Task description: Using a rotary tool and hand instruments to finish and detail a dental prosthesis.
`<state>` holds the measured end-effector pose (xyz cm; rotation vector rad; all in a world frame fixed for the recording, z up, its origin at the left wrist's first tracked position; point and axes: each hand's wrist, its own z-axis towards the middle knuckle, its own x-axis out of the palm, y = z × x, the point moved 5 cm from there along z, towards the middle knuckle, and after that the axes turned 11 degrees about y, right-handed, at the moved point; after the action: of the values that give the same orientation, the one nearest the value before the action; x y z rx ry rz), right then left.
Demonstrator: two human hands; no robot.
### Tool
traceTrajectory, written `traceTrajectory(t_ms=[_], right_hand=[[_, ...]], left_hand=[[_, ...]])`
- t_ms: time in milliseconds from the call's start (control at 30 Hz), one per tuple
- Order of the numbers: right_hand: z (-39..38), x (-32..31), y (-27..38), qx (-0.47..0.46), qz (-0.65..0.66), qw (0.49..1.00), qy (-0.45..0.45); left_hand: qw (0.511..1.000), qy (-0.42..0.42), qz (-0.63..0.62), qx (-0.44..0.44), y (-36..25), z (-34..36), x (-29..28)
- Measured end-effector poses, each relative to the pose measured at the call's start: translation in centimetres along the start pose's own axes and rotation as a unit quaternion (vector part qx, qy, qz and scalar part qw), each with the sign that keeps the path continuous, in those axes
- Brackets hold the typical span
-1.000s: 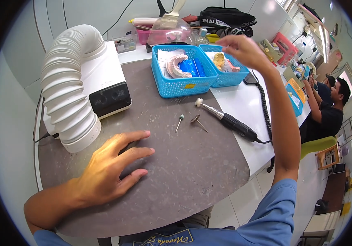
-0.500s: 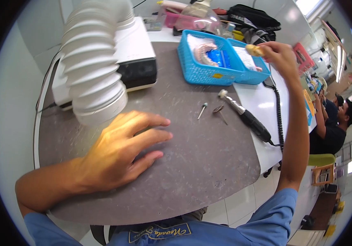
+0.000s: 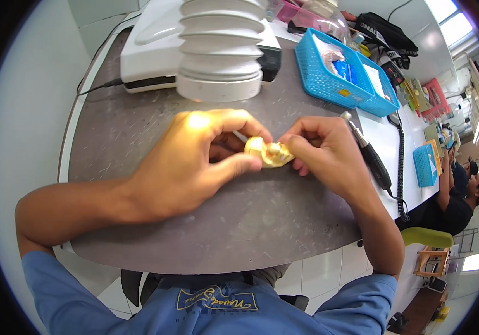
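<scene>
Between my two hands, above the grey work mat, is a small yellow dental cast with paler tooth shapes on it. My left hand closes thumb and fingers on its left end. At its right end my right hand pinches it with curled fingers. The fingers cover both ends of the cast. Just right of my right hand lies a black and silver handpiece, its tip partly behind that hand.
A ribbed white hose hangs ahead, before a white box unit. Two joined blue baskets stand at the far right, holding another dental cast and a blue packet. A coiled black cord runs along the right. Two people sit further right.
My right hand has come down from above the baskets to the mat, bringing the yellow cast. My left hand has moved right and taken hold of it too. The view has shifted.
</scene>
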<state>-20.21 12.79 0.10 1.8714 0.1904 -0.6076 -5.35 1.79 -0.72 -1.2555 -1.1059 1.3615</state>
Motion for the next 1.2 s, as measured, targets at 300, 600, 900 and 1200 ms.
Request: traceTrajectory(t_ms=[300,600,900,1200], right_hand=[[-0.4,0.6,1.7,-0.22,-0.12,0.966,-0.056],[-0.2,0.0,1.3,-0.157,-0.045,0.986,-0.034],[-0.6,-0.1,-0.7,-0.075,0.043,0.995,-0.045],[-2.0,-2.0,0.7,-0.148,-0.261,0.943,-0.144]], left_hand=[[0.999,-0.029,0.019,-0.023,0.4,0.4,-0.9],[0.999,-0.043,0.03,0.007,0.2,0.8,-0.4],[0.995,-0.052,0.079,0.023,-0.3,0.6,0.6],[0.995,-0.052,0.09,0.004,-0.1,0.9,-0.6]])
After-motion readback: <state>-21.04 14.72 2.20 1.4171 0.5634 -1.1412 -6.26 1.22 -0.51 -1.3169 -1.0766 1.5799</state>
